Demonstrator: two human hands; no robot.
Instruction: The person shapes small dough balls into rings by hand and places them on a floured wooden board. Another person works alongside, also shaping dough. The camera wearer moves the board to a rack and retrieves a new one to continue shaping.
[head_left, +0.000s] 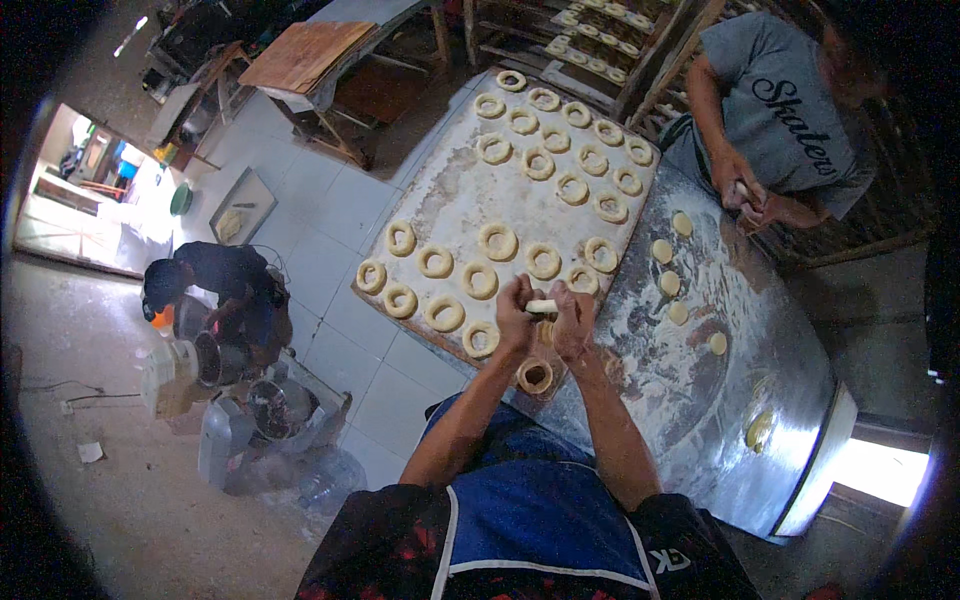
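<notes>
Between my two hands is a pale dough ring (541,306), seen nearly edge-on above the near edge of a floured board (440,195). My left hand (515,318) is closed on its left side, and my right hand (574,322) grips its right side. Several dough rings lie on the board in loose rows, one cluster near my hands and another at the far end. Just below my hands, closer to my body, sits one more dough ring (535,376). The fingertips are partly hidden behind the dough.
A floury metal table (690,420) adjoins the board on the right, with several small dough discs (669,284) on it. Across it a co-worker (780,130) holds dough in both hands. Another person (235,300) bends near a mixer (270,420) at left. Racks (600,50) stand behind.
</notes>
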